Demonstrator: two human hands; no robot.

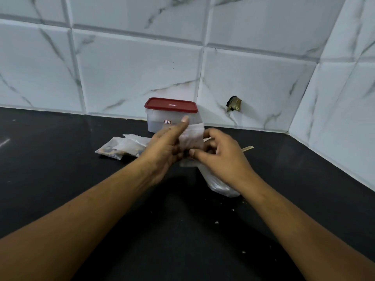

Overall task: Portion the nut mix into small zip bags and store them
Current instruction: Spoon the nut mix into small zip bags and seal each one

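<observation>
On the black stone countertop [60, 179], at far left, lay the small filled clear zip bags [121, 148], heaped one against another, with dark and pale nut pieces showing through the film.

My left hand [164, 151] gripped the small clear plastic zip bag [191, 138] along its left edge, thumb raised beside the mouth. The bag was held upright above the counter, between both hands. Dark specks showed inside; how full it was I could not tell. Behind it, against the tiled wall, stood a clear rectangular plastic container with a dark red lid [170, 114], lid on.

My right hand [221, 157] pinched the bag's lower right side, fingers curled. Beneath that hand lay a larger crumpled clear plastic bag [219, 185], and past it a pale wooden handle [248, 148] projected.

Assessment: the held bag appeared light, limp and slick, its thin film liable to buckle and spill if taken by the body. It is best held at the stiffer zip strip, at both corners, mouth kept upward, with light pressure, since nuts crush and film can tear.
</observation>
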